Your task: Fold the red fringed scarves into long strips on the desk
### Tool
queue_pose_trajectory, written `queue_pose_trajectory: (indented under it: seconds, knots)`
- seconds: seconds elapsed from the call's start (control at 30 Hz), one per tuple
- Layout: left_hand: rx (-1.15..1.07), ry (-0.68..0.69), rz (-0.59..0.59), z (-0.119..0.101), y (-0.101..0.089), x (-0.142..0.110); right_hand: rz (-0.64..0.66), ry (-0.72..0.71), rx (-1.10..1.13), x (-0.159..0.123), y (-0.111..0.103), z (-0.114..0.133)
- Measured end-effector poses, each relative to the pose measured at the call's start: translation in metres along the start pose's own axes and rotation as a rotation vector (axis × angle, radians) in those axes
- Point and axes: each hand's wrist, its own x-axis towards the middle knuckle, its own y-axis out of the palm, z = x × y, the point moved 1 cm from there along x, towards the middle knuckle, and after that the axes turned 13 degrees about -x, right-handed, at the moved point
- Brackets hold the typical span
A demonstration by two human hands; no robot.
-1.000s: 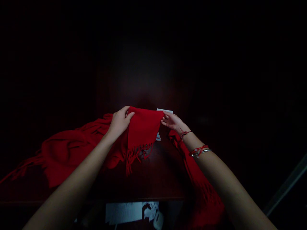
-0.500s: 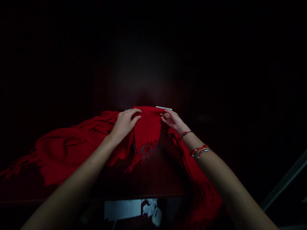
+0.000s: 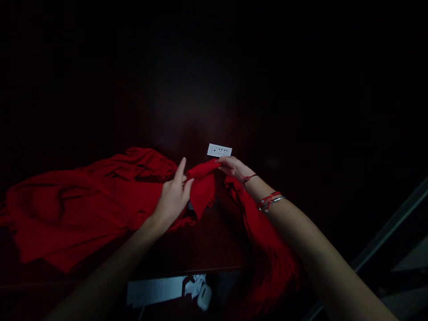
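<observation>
A fringed red scarf (image 3: pixel 203 191) hangs between my two hands, its upper edge folded over. My right hand (image 3: pixel 232 167) pinches the right end of that edge between thumb and fingers. At the left end, my left hand (image 3: pixel 174 194) has its index finger stretched upward, while the thumb and a curled finger close on the cloth; part of this grip is hidden. More red fringed cloth (image 3: pixel 90 200) lies spread and wrinkled to the left. Beneath my right forearm, another red fringed piece (image 3: pixel 257 227) drapes down past the table's front edge.
A white socket panel (image 3: pixel 220 150) sits just beyond the scarf. Below the dark table edge (image 3: pixel 200 270) are a pale flat sheet (image 3: pixel 155 290), crumpled white scraps (image 3: pixel 195 285) and a small white rounded case (image 3: pixel 204 297). The surroundings are very dark.
The scarf's upper edge has come lower and folded over, uncovering the socket panel. My left hand has moved down with its index finger raised. The view has shifted slightly.
</observation>
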Motion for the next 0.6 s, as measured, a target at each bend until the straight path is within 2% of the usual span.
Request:
queue_pose_trajectory:
  seconds: [0.07, 0.17, 0.27, 0.33, 0.43, 0.53, 0.6]
  knots:
    - [-0.012, -0.051, -0.111, 0.009, -0.014, 0.011, 0.004, 0.047, -0.005, 0.003, 0.016, -0.002]
    - [0.067, -0.023, -0.216, 0.01, -0.043, 0.032, 0.027, 0.032, 0.044, 0.01, 0.046, 0.004]
    - [0.168, 0.075, -0.235, -0.008, -0.062, 0.039, 0.088, -0.058, 0.136, 0.013, 0.065, 0.018]
    - [0.192, 0.143, -0.186, -0.023, -0.058, 0.034, 0.112, -0.097, 0.153, 0.013, 0.062, 0.027]
    - [0.116, 0.227, -0.056, -0.036, -0.024, 0.015, 0.123, -0.073, 0.059, 0.007, 0.031, 0.028]
    - [-0.054, 0.263, 0.115, -0.036, 0.033, -0.01, 0.111, -0.017, -0.092, -0.001, -0.016, 0.012]
    - [-0.149, 0.263, 0.241, -0.035, 0.075, -0.026, 0.047, -0.013, -0.185, -0.006, -0.052, -0.005]
